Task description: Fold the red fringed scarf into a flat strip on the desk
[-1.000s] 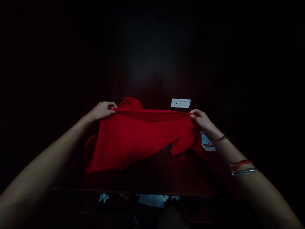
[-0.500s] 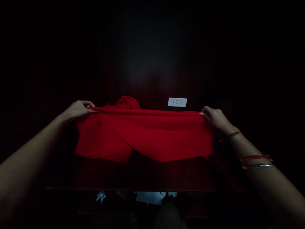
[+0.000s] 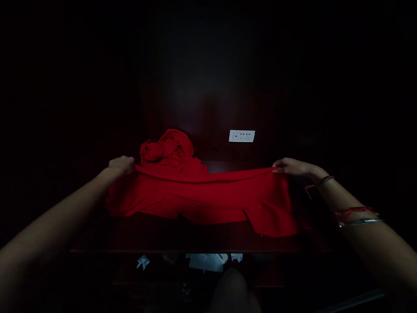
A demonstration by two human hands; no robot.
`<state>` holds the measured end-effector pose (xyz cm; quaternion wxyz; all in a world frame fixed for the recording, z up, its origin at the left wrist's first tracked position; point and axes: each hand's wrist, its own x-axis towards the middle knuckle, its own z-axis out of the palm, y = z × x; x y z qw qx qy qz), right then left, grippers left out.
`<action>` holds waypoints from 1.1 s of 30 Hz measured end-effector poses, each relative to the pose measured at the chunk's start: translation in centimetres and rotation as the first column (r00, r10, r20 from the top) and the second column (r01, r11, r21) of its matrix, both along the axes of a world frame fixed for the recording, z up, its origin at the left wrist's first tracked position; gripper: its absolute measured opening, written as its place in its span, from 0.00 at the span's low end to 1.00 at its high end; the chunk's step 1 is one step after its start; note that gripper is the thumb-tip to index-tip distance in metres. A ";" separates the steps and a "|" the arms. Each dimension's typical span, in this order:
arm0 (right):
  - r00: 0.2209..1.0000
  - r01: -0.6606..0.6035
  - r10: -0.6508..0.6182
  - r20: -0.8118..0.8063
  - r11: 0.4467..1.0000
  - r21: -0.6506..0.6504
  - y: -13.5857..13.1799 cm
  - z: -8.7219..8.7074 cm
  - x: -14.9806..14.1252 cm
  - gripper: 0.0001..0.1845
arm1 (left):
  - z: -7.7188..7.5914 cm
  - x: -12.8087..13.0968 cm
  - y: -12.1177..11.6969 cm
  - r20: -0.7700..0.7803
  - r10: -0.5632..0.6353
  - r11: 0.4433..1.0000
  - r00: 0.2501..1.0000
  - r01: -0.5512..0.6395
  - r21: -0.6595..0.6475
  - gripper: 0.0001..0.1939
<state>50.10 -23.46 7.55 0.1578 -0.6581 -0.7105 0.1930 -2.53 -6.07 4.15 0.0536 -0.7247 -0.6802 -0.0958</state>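
Note:
A long red cloth (image 3: 208,198) stretches between my two hands, its upper edge sagging a little in the middle and its lower part spread over a dark wooden table (image 3: 202,239). My left hand (image 3: 122,164) is closed on the cloth's upper left corner, knuckles up. At the upper right corner, my right hand (image 3: 286,166) pinches the edge between thumb and fingers. Behind the cloth, toward the left, lies a crumpled heap of red fabric (image 3: 169,148); whether it joins the held cloth I cannot tell.
A white socket panel (image 3: 242,136) is set in the dark surface at the back. Below the table's front edge, pale papers (image 3: 205,262) and a small light scrap (image 3: 143,262) lie on a lower shelf. A knee (image 3: 233,289) shows at the bottom. The surroundings are very dark.
Both hands have come lower and nearer with the cloth, the left one also shifting right. The cloth's upper edge has slackened, and more of the heap behind it shows.

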 end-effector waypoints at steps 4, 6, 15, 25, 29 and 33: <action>0.983 0.143 -0.112 -0.147 0.966 0.216 1.5 -1.3 -2.4 0.14 | -1.9 5.7 -1.9 -0.083 -0.155 0.968 0.984 0.134 -0.213 0.29; 0.989 0.144 -0.145 -0.017 0.950 0.277 2.6 -2.0 -4.3 0.13 | -2.5 9.5 -3.5 -0.061 -0.341 0.916 0.938 0.317 -0.248 0.30; 0.926 0.148 -0.244 0.289 0.937 0.317 6.1 -11.1 -9.6 0.15 | -10.7 20.6 -6.6 0.011 -0.765 0.643 0.644 0.765 -0.040 0.24; 0.987 0.004 -0.057 0.151 0.944 0.329 6.4 -13.3 -7.5 0.12 | -11.0 17.8 -3.7 -0.027 -0.563 0.806 0.826 0.555 0.207 0.13; 0.970 -0.037 -0.012 0.243 0.980 0.193 5.8 -12.2 -5.8 0.09 | -8.8 15.8 -3.7 -0.022 -0.221 0.936 0.975 0.219 0.276 0.14; 0.937 0.087 -0.181 0.297 0.949 0.303 5.6 -11.5 -4.8 0.12 | -7.7 14.2 -3.8 -0.031 -0.009 0.962 0.999 0.017 0.274 0.16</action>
